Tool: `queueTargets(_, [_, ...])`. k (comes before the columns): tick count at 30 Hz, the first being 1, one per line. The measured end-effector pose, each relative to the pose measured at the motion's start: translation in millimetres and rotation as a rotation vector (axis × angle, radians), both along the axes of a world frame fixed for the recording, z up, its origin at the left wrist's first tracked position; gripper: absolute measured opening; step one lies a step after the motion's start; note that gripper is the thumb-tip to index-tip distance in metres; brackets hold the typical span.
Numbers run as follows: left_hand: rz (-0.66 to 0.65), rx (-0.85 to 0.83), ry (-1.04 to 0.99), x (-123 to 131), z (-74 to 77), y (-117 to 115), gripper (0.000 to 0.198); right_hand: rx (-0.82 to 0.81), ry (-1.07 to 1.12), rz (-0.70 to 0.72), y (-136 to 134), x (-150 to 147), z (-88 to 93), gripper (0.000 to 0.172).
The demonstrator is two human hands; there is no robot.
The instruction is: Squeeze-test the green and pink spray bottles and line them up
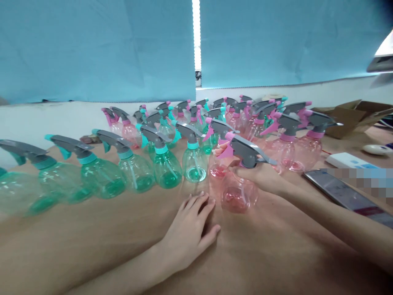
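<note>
My right hand (245, 172) is wrapped round the neck of a pink spray bottle (238, 196) with a grey and pink trigger head, its nozzle pointing left. My left hand (193, 221) lies on the brown table (123, 250), fingers spread, holding nothing, just left of that bottle. A row of green spray bottles with teal collars runs to the left, its nearest member a green bottle (195, 166) beyond my left fingertips. Another pink bottle (217, 164) stands partly hidden behind my right hand.
Several more pink and green bottles crowd the back, among them a pink bottle (285, 149) at right. A phone (344, 194), a white box (350, 160), a white mouse (377, 149) and an open cardboard box (353, 119) are on the right. Blue curtains (98, 49) hang behind.
</note>
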State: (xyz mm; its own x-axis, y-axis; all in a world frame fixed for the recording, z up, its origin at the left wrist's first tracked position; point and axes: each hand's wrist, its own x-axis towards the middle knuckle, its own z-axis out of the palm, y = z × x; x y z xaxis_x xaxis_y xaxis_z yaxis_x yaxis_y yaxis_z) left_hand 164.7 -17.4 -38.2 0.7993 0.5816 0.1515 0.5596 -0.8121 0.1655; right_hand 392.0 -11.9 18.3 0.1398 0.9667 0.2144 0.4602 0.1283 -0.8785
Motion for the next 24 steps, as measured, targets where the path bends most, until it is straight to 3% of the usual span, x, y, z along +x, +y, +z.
queueTargets(14, [-0.003,-0.017,-0.006,0,0.7,0,0.047,0.129,-0.044,0.053,0,-4,8.4,0.016])
queueTargets(19, [0.000,-0.021,-0.008,0,2.5,0,0.046,0.008,-0.026,0.019,2,1,-0.3,0.009])
queueTargets(24, [-0.002,-0.011,-0.011,0,2.1,0,0.046,-0.030,0.022,-0.025,3,5,-5.8,0.013])
